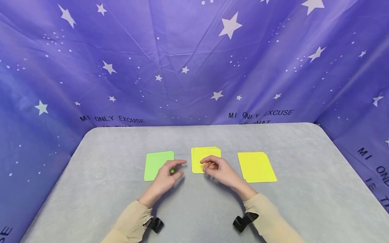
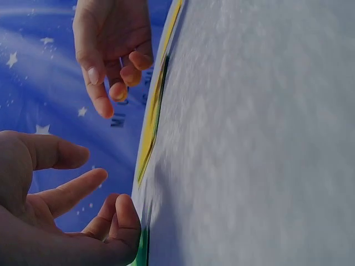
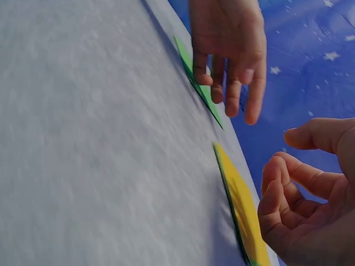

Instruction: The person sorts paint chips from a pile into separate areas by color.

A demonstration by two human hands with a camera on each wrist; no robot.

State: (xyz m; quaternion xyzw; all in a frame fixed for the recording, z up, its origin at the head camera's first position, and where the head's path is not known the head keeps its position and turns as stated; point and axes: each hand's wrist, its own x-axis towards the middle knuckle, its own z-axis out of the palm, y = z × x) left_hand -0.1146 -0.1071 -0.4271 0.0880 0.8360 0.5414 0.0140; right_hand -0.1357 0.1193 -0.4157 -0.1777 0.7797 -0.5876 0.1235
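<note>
Three groups of square cards with rounded corners lie in a row on the table. A green card is on the left, and my left hand hovers over its right edge with fingers loosely bent and nothing held. A small stack topped by a yellow card lies in the middle, with a sliver of green under its far edge. Above that stack is my right hand, thumb apart from the fingers, holding nothing. Farther right are overlapping yellow cards, away from both hands.
The grey table has rounded far corners. A purple cloth with stars and lettering surrounds its back and sides. Each sleeve carries a black wrist device, the left one and the right one.
</note>
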